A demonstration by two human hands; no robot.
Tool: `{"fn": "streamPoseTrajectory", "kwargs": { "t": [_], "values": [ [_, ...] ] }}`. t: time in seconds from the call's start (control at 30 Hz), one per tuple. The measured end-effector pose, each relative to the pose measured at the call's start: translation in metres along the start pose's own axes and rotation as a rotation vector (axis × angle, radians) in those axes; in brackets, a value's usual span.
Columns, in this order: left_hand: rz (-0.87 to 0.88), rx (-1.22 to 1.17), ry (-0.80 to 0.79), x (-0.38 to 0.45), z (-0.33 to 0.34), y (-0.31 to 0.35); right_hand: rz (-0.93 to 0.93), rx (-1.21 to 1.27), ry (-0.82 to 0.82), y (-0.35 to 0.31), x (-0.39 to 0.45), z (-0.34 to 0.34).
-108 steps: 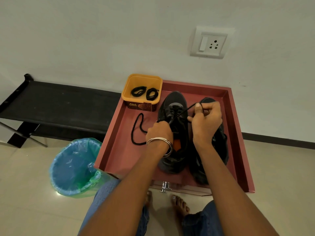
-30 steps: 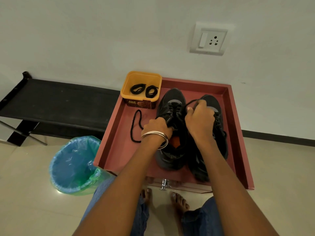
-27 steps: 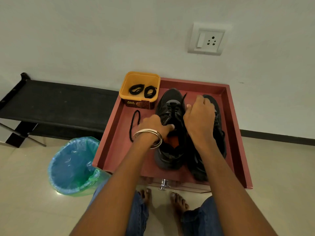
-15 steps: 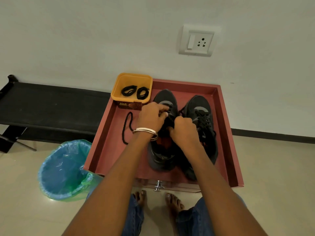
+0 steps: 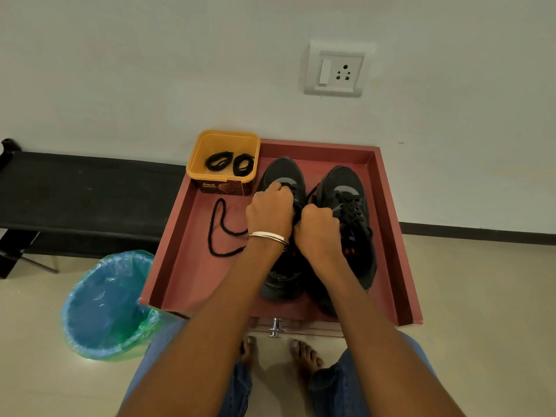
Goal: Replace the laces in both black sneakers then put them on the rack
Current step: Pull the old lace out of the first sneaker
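Both the left hand (image 5: 270, 210) and right hand (image 5: 318, 229) are curled tight over the left black mesh sneaker (image 5: 282, 176), apparently pinching its thin black cord lace (image 5: 298, 203); an uneven pull could yank the lace out of an eyelet.

The yellow tub (image 5: 223, 159) bears a brown label reading "Amul"; smaller print is illegible.

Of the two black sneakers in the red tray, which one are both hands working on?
The left sneaker, beside the yellow tub. The left hand and right hand both rest curled over its lacing, while the right sneaker lies untouched with its laces showing.
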State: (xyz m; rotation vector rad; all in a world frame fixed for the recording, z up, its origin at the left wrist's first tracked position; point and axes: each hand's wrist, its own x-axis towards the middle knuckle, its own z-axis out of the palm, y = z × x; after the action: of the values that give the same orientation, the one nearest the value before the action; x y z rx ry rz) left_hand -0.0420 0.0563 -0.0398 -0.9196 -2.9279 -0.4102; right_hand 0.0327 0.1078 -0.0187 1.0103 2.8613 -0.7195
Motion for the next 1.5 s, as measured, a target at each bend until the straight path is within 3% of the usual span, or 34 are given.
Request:
{"fn": "streamPoseTrajectory", "kwargs": {
  "t": [0.23,0.53,0.63,0.7,0.77,0.83,0.93,1.0,1.1,1.3,1.5],
  "values": [
    [0.075,0.036,0.074,0.003,0.011,-0.004,-0.021,-0.043,-0.021,0.003,0.003,0.003],
    [-0.002,-0.111,0.160,0.000,0.008,-0.003,-0.045,-0.107,0.008,0.001,0.000,0.010],
    [-0.305,-0.349,0.191,0.004,0.002,-0.013,-0.035,-0.112,0.009,0.002,0.000,0.012],
    [-0.538,-0.580,0.125,0.012,0.005,-0.025,-0.035,-0.126,0.005,0.001,0.000,0.014],
    [-0.616,-0.793,0.084,0.015,0.008,-0.033,-0.029,-0.130,0.009,0.001,0.001,0.016],
    [-0.568,-0.811,0.083,0.014,0.004,-0.032,-0.022,-0.131,0.011,0.001,0.001,0.016],
    [-0.333,-0.667,0.118,0.012,-0.006,-0.033,-0.018,-0.148,0.006,0.000,0.000,0.015],
    [-0.114,-0.490,0.118,0.012,-0.013,-0.033,-0.025,-0.152,0.004,-0.001,0.000,0.014],
    [0.063,-0.133,-0.054,0.007,-0.016,-0.024,-0.033,-0.126,0.012,0.000,0.000,0.014],
    [0.081,0.147,0.016,0.003,-0.014,-0.011,-0.004,-0.069,0.037,-0.001,0.000,0.014],
    [0.056,0.026,-0.006,0.005,-0.010,-0.011,0.004,-0.080,0.038,0.000,-0.001,0.015]
  ]
}}
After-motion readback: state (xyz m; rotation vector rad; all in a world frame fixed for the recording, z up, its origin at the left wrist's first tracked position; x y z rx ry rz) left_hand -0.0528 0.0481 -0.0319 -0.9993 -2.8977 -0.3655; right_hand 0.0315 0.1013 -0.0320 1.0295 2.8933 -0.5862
